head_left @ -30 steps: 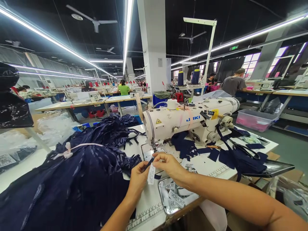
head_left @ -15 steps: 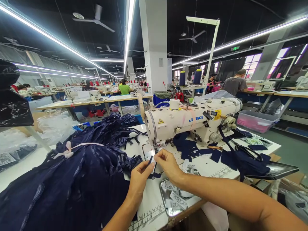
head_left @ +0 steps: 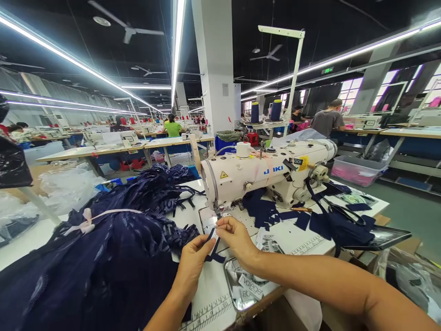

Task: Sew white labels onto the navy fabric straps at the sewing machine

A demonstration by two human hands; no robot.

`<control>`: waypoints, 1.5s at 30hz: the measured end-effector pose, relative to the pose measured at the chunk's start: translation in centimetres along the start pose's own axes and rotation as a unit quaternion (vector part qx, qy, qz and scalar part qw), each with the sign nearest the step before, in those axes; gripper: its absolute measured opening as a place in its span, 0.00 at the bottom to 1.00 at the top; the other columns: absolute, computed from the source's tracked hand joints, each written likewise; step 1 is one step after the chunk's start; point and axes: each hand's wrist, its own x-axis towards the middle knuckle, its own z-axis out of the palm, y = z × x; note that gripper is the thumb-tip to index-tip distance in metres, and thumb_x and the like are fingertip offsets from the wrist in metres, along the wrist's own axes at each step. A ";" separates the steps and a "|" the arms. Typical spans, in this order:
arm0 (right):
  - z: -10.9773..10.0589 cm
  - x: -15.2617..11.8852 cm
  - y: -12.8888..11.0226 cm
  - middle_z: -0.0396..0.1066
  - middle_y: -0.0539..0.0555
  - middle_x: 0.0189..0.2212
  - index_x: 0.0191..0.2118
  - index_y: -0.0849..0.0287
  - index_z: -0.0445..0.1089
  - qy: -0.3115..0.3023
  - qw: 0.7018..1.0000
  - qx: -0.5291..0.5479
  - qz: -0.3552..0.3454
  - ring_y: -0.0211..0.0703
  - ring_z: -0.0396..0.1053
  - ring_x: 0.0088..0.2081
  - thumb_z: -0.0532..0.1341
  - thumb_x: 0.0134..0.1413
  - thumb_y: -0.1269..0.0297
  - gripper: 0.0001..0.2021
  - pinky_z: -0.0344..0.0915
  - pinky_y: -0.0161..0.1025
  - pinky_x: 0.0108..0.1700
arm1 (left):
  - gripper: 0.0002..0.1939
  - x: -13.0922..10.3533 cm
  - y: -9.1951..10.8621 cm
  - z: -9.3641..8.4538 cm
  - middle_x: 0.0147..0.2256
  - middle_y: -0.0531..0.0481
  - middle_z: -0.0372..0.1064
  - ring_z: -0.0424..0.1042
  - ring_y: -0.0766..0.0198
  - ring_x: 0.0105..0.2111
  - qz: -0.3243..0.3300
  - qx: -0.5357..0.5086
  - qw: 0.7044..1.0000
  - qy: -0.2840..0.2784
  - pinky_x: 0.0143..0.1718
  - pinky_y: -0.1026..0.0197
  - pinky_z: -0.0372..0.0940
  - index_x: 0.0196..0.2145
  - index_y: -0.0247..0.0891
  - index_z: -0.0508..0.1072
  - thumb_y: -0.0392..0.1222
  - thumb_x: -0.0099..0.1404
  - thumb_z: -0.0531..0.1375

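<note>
In front of the needle area of a white sewing machine [head_left: 237,177], both hands meet over a small piece of work. My left hand [head_left: 193,261] pinches a navy fabric strip [head_left: 217,258] between thumb and fingers, its loose ends hanging below. A small white label [head_left: 215,235] lies against the strip. My right hand [head_left: 238,241] is closed, its thumb and fingertips pinching the label's upper end; the exact grip is partly hidden by the fingers. Just below my right wrist sits a metal tray [head_left: 230,294] holding several white printed labels [head_left: 251,284].
A large heap of navy garments [head_left: 86,276], tied with a pale band [head_left: 87,220], covers the left side. Navy scraps [head_left: 257,207] lie under the machine arm. Scissors [head_left: 347,214] rest on fabric at right, near a metal tray [head_left: 389,236]. Co-workers sit farther back.
The view has turned slightly right, so the scene sits farther left. Both hands keep their pinch on the strip and label, with little visible change in pose.
</note>
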 end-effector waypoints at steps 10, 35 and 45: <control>-10.6 5.6 -3.3 0.68 0.54 0.34 0.35 0.63 0.67 -0.105 0.748 -0.622 -0.206 0.41 0.65 0.38 0.58 0.49 0.73 0.05 0.59 0.37 0.40 | 0.10 2.1 1.2 -3.3 0.18 0.54 0.64 0.61 0.67 0.18 0.168 0.428 0.882 -0.098 0.19 0.66 0.54 0.21 0.36 0.71 0.45 0.53 0.56; -8.0 7.8 -0.6 0.68 0.58 0.36 0.39 0.62 0.67 -0.279 0.580 -0.694 -0.322 0.46 0.62 0.39 0.53 0.53 0.72 0.09 0.53 0.44 0.45 | 0.11 5.1 -2.5 0.5 0.22 0.48 0.64 0.61 0.62 0.20 0.533 0.760 0.345 -0.137 0.27 0.59 0.52 0.25 0.32 0.67 0.24 0.56 0.47; -7.1 5.8 0.2 0.65 0.59 0.35 0.34 0.65 0.66 -0.247 0.569 -0.730 -0.285 0.47 0.63 0.36 0.51 0.53 0.71 0.08 0.56 0.42 0.39 | 0.11 5.2 -2.5 0.4 0.20 0.50 0.63 0.62 0.63 0.19 0.554 0.743 0.357 -0.119 0.27 0.59 0.52 0.25 0.31 0.67 0.24 0.56 0.47</control>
